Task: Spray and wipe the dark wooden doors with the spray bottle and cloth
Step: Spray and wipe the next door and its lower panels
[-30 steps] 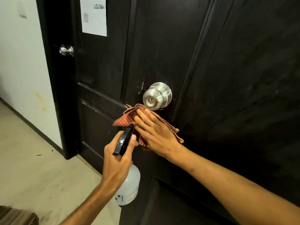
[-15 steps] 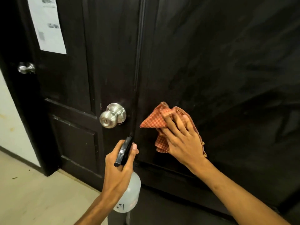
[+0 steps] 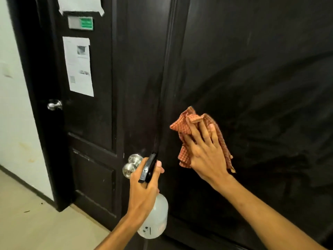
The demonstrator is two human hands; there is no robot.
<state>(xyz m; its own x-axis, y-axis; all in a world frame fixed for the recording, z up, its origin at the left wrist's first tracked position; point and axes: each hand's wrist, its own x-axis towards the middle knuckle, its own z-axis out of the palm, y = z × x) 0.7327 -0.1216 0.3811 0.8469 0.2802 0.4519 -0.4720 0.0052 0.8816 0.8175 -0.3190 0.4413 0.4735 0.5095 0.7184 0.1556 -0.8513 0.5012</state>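
A dark wooden door point(image 3: 252, 78) fills the right of the view, with smear marks across its large panel. My right hand point(image 3: 205, 152) presses a crumpled red-checked cloth point(image 3: 185, 127) flat against that panel, fingers spread. My left hand point(image 3: 144, 192) grips a clear spray bottle point(image 3: 156, 219) by its neck, below and left of the cloth. The bottle's black spray head point(image 3: 148, 168) points up toward the door. A silver knob point(image 3: 131, 165) sits just left of the spray head.
A second dark door point(image 3: 100, 123) stands further left with a small silver knob point(image 3: 54, 105), taped papers point(image 3: 78, 65) and a green-and-grey plate point(image 3: 80, 23). A white wall point(image 3: 16, 123) and pale floor point(image 3: 36, 222) lie at the left.
My right hand has carried the cloth from beside the knob rightward and upward onto the big panel. The view has tilted up. The left hand keeps its hold on the bottle.
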